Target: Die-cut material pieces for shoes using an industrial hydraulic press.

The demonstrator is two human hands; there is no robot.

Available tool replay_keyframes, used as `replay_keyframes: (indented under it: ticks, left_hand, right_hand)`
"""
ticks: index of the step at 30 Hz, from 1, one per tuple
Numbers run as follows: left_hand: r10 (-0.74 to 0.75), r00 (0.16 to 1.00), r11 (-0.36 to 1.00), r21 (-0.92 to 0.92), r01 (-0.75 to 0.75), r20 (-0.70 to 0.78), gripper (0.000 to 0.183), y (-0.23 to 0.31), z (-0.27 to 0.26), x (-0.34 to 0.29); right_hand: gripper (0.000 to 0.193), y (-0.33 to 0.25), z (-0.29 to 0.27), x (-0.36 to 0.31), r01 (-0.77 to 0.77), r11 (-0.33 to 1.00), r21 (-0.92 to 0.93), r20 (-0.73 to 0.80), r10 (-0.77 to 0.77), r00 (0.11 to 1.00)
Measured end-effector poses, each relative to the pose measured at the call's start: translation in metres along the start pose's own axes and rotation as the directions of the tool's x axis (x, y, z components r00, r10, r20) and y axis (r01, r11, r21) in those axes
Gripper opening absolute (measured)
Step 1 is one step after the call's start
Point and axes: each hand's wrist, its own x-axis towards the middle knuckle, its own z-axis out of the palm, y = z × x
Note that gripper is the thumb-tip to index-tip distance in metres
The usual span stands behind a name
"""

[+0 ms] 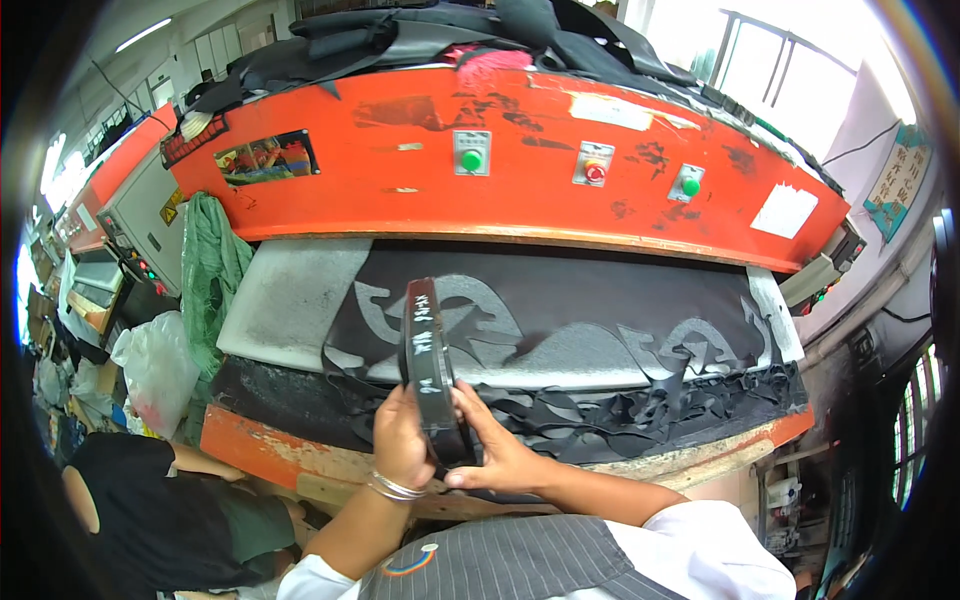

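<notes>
A dark metal cutting die (430,365) with white handwritten marks stands on edge, upright, between my two hands. My left hand (402,440) is closed round its lower left side, a silver bangle at the wrist. From the right, my right hand (505,450) grips the lower part, thumb beneath and fingers along its side. Beyond the die, a black sheet (590,285) lies on a pale cutting board (285,310). Curved openings in the sheet let the grey board show through. The fingers on the far side of the die are hidden.
An orange press beam (390,205) with green and red buttons spans above the board. Black offcuts (610,420) pile along the front ledge (690,460). More black material (420,40) lies on top. At left are a white plastic bag (160,365) and another person (170,510).
</notes>
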Motion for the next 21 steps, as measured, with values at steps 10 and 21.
replay_keyframes:
  ticks: [10,21]
  left_hand:
    - [0.184,0.957,0.950,0.291,-0.114,-0.225,0.029,-0.104,0.056,0.000]
    - [0.033,0.961,0.114,0.956,0.269,-0.274,0.049,-0.066,-0.090,-0.025]
  right_hand:
    - [0.086,-0.015,-0.173,-0.094,-0.039,0.944,-0.327,-0.217,-0.035,0.976]
    - [0.073,0.045,-0.285,-0.020,-0.091,0.473,-0.877,-0.025,0.145,0.989]
